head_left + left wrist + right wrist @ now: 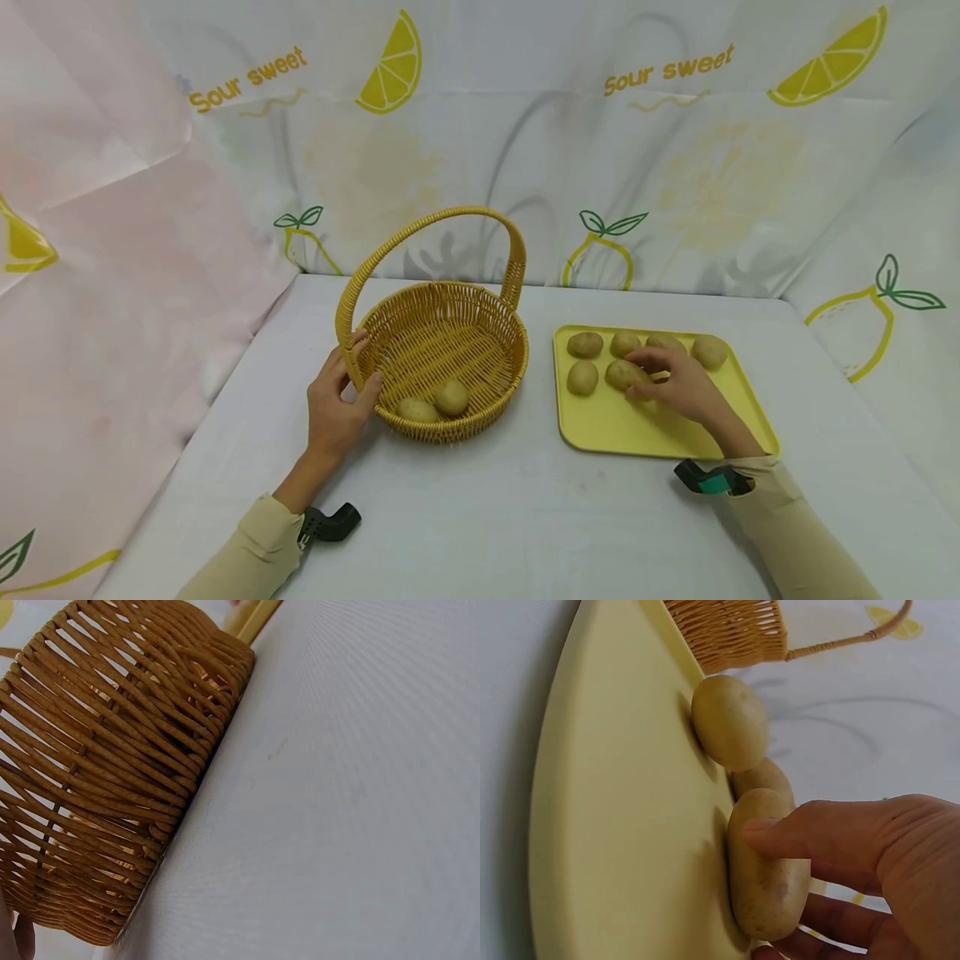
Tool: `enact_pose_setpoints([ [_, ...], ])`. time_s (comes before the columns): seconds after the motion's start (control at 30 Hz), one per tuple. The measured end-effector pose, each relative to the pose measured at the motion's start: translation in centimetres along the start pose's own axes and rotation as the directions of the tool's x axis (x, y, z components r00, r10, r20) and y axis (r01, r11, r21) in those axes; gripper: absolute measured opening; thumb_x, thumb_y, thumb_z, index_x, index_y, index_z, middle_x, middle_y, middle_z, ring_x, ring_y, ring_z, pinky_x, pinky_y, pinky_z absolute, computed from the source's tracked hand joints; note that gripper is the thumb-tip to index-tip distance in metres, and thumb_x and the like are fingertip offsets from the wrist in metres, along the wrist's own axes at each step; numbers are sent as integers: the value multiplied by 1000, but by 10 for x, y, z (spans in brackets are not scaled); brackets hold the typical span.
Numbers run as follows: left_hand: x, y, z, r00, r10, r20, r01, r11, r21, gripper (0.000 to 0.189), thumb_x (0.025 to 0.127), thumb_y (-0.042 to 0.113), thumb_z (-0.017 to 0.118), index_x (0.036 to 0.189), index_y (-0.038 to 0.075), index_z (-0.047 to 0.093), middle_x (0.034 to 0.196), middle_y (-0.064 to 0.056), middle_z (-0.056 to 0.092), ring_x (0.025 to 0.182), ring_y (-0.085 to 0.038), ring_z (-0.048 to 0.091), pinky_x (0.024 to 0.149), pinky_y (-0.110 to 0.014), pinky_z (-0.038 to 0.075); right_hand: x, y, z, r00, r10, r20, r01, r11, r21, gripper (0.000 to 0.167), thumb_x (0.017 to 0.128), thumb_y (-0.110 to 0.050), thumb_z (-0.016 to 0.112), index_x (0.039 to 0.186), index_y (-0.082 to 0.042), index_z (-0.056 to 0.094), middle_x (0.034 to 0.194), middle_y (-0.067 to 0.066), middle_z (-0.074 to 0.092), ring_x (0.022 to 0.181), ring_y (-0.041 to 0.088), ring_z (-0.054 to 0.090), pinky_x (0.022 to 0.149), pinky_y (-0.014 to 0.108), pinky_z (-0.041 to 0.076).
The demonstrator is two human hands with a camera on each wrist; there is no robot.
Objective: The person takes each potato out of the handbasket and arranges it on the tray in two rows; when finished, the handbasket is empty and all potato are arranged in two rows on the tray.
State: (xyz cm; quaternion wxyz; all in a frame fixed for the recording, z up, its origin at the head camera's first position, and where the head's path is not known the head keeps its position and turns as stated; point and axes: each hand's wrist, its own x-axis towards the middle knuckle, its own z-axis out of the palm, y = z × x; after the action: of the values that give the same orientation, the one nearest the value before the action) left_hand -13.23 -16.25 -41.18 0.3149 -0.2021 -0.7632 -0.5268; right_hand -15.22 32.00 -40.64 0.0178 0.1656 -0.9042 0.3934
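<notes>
My left hand (335, 417) grips the left side of a round wicker basket (442, 346), by the foot of its tall arched handle. Inside the basket, near its front wall, lie two potatoes (452, 397). On the right, a yellow tray (615, 429) bears several potatoes in two rows. My right hand (681, 387) reaches over the tray and holds a potato (769, 896) of the front row, its thumb on one side and its fingers round the other. Left of that potato sits a rounder one (731, 724). The left wrist view shows mostly the basket's woven outer wall (112, 765).
Both basket and tray stand on a white-covered table (480, 517), with the basket left of the tray. Behind the table hangs a lemon-printed cloth (465, 142), which also runs along both sides. The basket's handle (427, 221) rises high above the rim.
</notes>
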Motion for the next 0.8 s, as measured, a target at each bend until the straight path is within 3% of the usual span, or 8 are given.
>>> enact_pose_setpoints([
  [0.23,0,-3,1,1000,6,-7,-5,1000,1,49,83,-18,68,132,-16,62,139,-33,56,129,-53,52,103,-20,45,0,-5,-7,999,11,36,-10,999,-34,44,87,-5,84,125,10,67,119,23,67,105,41,67,87,50,57],
  [0.5,0,-4,2,1000,9,-8,-9,1000,-11,46,86,-13,69,131,-15,63,138,-33,57,129,-53,53,103,-29,48,5,-28,-18,1000,-29,8,29,995,-98,37,95,-9,76,128,6,66,121,23,69,107,42,67,88,59,54],
  [0.63,0,-6,2,1000,9,-9,-9,1000,-2,46,86,-15,69,132,-16,62,139,-32,57,129,-50,53,103,-28,48,19,-49,-15,995,-97,6,97,993,-61,31,96,-9,76,124,2,70,118,19,71,106,36,69,87,52,58],
  [0.8,-5,-26,2,1000,-6,-8,6,1000,19,48,87,-14,70,134,-15,61,143,-27,57,133,-43,53,104,-26,47,46,-77,-7,979,-196,48,194,980,32,26,95,-6,76,121,-5,74,116,11,73,105,28,70,83,39,60],
])
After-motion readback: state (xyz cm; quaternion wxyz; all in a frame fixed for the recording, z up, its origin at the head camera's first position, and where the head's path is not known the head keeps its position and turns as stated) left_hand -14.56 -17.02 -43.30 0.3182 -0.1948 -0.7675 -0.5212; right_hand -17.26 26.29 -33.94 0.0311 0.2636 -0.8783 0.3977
